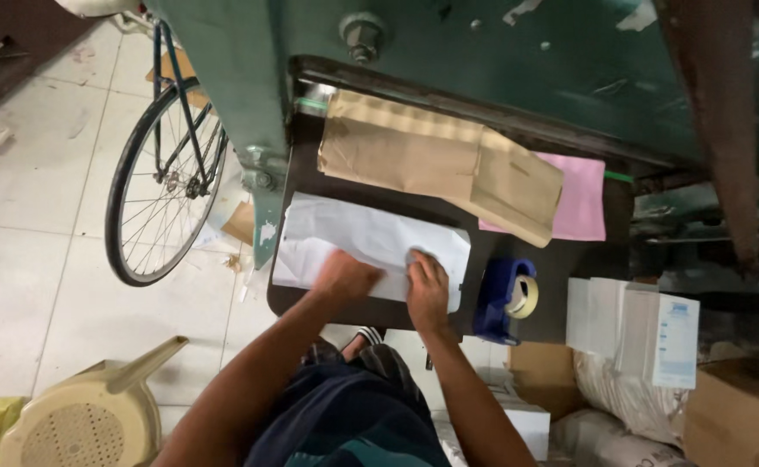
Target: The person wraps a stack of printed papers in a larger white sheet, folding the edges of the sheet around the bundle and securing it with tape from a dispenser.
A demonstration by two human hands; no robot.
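Off the table's left edge you have a cream plastic jug (85,415) on the floor, cut off by the bottom of the view, and a bicycle wheel (165,186) leaning by the green machine frame (232,78), its upper part hidden. On the dark table (561,268), near the front left corner, lies a stack of white paper (353,238), slightly overhanging the left edge. Your left hand (345,278) rests on its front edge with the fingers curled under, loosely clenched; whether it pinches a sheet cannot be made out. Your right hand (429,290) lies flat on the same stack, just beside the left, fingers spread and pressing down, grasping nothing. Along the back edge a brown paper wrapper (431,156) overlaps a pink sheet (582,195), most of which is covered. At the front right sits a blue tape dispenser (502,298) with a roll. Off the right edge, white printed packs (634,324) rest on sacks, partly cut off
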